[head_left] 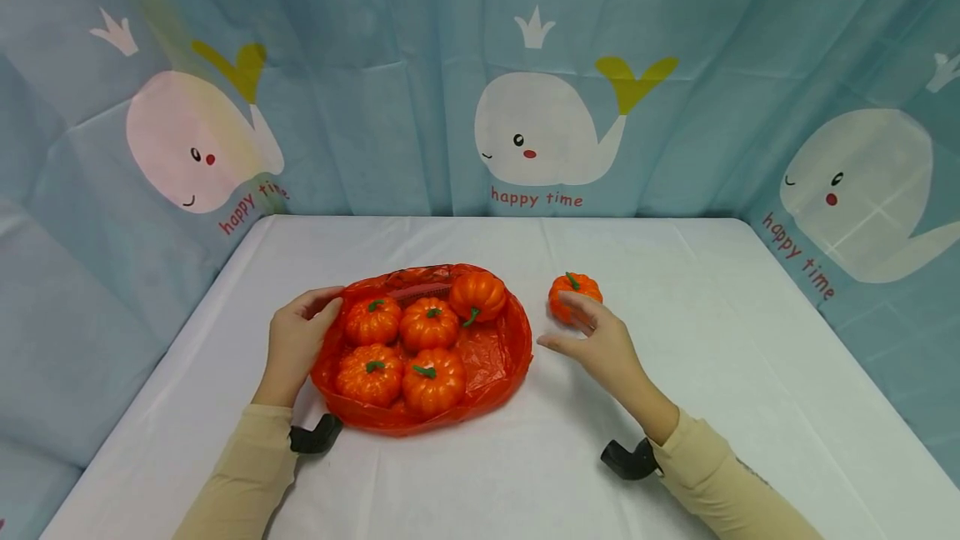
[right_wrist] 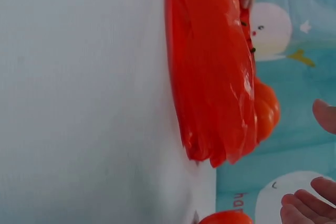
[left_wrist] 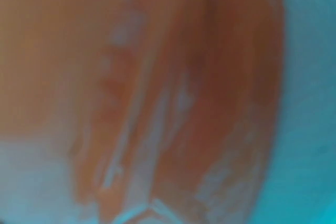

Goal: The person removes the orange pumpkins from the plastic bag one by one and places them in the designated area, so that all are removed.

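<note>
A red plastic bag [head_left: 487, 361], its mouth spread wide, holds several small orange pumpkins [head_left: 429, 324] with green stems. At its left side my left hand [head_left: 294, 348] grips the rim between thumb and fingers. The left wrist view is blurred, filled mostly by the red plastic [left_wrist: 215, 98]. One more orange pumpkin [head_left: 561, 283] sits on the table to the right of the bag. My right hand [head_left: 603, 348] is at that pumpkin's near side, thumb and fingers spread apart, fingertips overlapping it in the head view. In the right wrist view, a pumpkin [right_wrist: 266, 109] shows above the bag's edge.
Everything lies on a table with a white cloth [head_left: 712, 340]. Behind it hangs a blue curtain [head_left: 420, 132] printed with whales. A black curved piece [head_left: 317, 435] sits at the left wrist, and a similar black piece [head_left: 628, 460] at the right wrist.
</note>
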The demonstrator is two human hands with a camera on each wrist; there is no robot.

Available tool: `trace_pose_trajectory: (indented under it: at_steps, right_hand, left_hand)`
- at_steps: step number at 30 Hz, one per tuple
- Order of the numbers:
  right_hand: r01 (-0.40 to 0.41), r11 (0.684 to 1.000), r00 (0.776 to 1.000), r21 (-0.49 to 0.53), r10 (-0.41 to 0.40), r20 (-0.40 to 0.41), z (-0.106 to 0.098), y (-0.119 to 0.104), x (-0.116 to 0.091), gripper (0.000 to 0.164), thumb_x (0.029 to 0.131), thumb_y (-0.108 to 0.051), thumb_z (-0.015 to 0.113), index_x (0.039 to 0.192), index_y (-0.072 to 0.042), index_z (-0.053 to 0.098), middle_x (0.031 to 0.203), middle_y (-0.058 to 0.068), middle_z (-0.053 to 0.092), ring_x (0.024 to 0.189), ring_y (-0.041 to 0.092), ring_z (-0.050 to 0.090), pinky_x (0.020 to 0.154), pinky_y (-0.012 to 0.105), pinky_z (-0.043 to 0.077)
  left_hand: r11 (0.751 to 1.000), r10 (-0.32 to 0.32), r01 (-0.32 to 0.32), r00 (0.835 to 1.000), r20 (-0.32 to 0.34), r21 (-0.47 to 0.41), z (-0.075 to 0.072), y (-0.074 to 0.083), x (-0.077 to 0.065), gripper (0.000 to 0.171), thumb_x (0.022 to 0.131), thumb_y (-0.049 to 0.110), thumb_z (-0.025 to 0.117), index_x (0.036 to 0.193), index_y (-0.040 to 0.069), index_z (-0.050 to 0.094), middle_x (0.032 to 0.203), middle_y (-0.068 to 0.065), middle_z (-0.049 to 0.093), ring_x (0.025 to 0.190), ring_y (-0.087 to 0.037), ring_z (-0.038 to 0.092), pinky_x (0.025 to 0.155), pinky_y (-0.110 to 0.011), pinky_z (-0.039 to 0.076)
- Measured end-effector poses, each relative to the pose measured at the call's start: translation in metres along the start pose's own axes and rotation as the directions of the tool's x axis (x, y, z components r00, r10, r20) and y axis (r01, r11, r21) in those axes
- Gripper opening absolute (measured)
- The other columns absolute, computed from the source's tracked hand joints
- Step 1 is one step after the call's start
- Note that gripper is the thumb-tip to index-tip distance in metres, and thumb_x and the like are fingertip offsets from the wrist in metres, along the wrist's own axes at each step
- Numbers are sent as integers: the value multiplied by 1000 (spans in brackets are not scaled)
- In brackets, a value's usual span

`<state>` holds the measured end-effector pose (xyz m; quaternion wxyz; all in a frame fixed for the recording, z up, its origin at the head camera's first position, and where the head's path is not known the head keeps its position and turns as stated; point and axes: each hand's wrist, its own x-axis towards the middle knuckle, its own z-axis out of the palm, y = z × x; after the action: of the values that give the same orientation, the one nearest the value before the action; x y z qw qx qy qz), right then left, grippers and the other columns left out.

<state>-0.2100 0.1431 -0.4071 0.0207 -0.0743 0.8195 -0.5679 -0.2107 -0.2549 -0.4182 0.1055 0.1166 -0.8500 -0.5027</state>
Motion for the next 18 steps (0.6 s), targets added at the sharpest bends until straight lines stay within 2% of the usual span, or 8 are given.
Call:
trace_pose_trajectory:
  at_steps: [10,18]
  right_hand:
    - [36,999,997,32,-38,66,20,-5,-4,72,76,-18,87,139,-6,54,145,14,55,138,32,50,109,46,43]
    - [64,996,991,56,-70,113,36,-10,-5,69,77,-16,86,137,0,55,143,16,55,137,31,49,109,45,44]
  left_hand:
    - [1000,0,0,1000,-4,5,1,-1,0,40,101,37,55,129,10,66,132,-12,65,122,-22,56,83,-2,43]
    - [1000,-10,10,1000,0,4,1,1,0,40,101,36,54,130,11,65,132,-11,65,123,-22,56,84,-3,45]
